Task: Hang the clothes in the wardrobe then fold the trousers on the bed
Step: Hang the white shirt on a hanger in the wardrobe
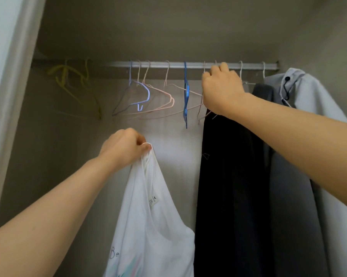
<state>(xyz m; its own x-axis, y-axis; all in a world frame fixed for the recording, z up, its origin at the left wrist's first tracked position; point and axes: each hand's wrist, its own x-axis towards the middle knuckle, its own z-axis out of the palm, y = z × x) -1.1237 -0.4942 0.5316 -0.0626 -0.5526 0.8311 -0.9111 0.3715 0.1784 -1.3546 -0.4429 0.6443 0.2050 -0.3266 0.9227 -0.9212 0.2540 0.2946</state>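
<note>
Wardrobe shot, with the person reaching in with both bare arms. The left hand is pinching a white shirt by the top of its neckline, fingers curled tight round the bunched fabric. The shirt is dangling below the fist, well under the rail and not on any hanger. Its size label is showing inside the neck, and some lettering and pastel print is peeking out near the bottom.

The right hand is up at the rail, towards its right end, with the fingers curled round the top of a pale hanger whose hook is sitting over the rail. Bits of thin wire are poking out below the wrist, but whether it's gripping one hanger or two is hard to tell.

A black garment is hanging straight down just under that hand. A dark grey garment is hanging right beside it, then a pale grey hooded jacket at the rail's right end.

Bare hangers are filling the rest of the rail: a blue hanger near the middle, pink hangers and a lilac hanger left of it, and yellow hangers bunching up at the shadowy left end.
</note>
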